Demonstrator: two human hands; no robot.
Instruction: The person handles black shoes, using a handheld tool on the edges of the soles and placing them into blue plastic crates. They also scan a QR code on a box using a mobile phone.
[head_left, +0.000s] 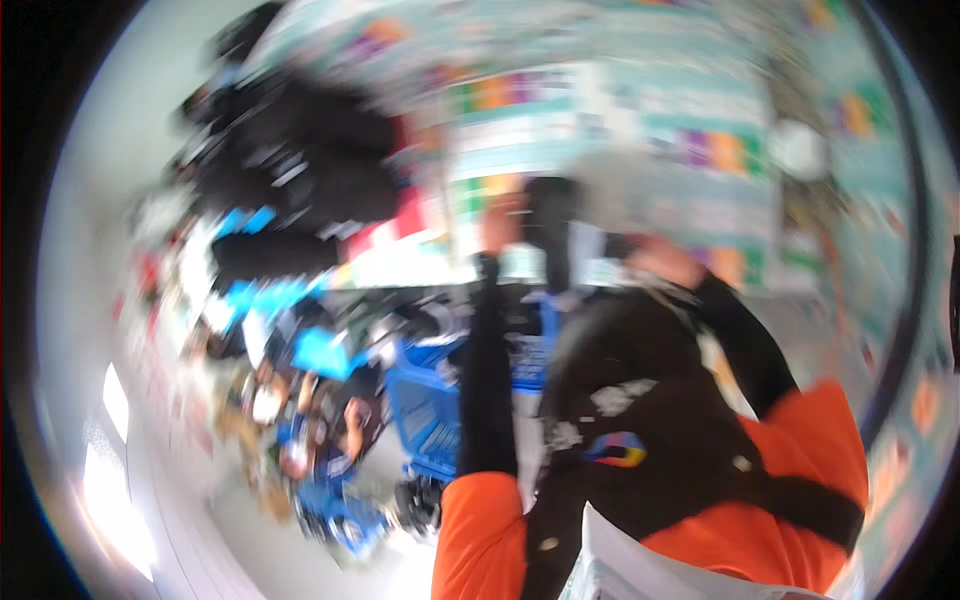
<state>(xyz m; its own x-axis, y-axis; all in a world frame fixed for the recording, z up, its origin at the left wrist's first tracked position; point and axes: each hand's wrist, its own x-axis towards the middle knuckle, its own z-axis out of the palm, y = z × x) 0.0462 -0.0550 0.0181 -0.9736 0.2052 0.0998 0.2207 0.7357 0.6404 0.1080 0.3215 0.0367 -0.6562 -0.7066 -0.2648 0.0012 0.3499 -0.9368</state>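
Motion blur smears the whole view. My left hand (503,218) is at the left edge of a long black item (553,228) and seems to grip it; its kind I cannot make out. My right hand (665,262) is to the right of that item, near a small pale patch (587,243) and a dark bit beside its fingers. The right fingers are too smeared to show what they hold, if anything. Both hands are over the edge of a table covered with printed white, teal and coloured sheets or packs (520,130).
A pile of black items (300,160) lies at the left, with bright blue pieces (270,295) by it. Below the table edge stands a blue plastic crate (425,410). Another person (330,430) in dark clothing is farther off at the lower left. A dark apron (640,400) covers my front.
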